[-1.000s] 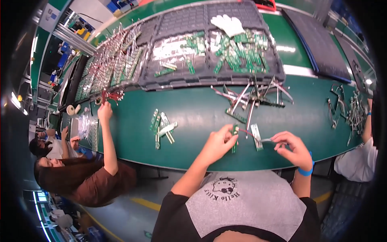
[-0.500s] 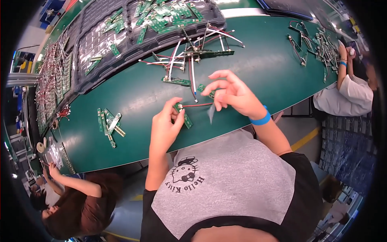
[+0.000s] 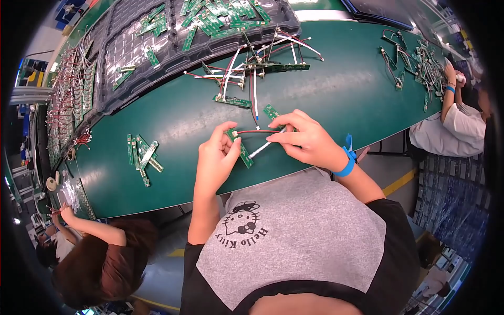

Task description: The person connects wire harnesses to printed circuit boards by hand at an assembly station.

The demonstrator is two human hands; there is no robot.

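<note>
My left hand (image 3: 213,157) pinches a narrow green circuit board (image 3: 245,156) between thumb and fingertips, above the near part of the table. From its upper end a red and black wire pair (image 3: 257,132) runs toward my right hand (image 3: 307,139). A white ribbon cable (image 3: 261,149) slants from the board's lower end up to the right fingertips, which are closed on it. Behind those fingertips shows a second green board (image 3: 271,111), partly hidden; whether the fingers also grip it I cannot tell. Just beyond lies a pile of wired boards (image 3: 252,68).
A dark plastic tray (image 3: 118,79) holding loose green boards fills the far left. Several boards (image 3: 143,155) lie left of my hands. Wired boards stand along the left edge (image 3: 68,100); more are heaped at the right (image 3: 426,65). Other people sit at both sides.
My right fingers, spread before, have closed together on the white ribbon cable. The cable hung loose and blurred; now it stretches to the left board's lower end. My left hand keeps its hold.
</note>
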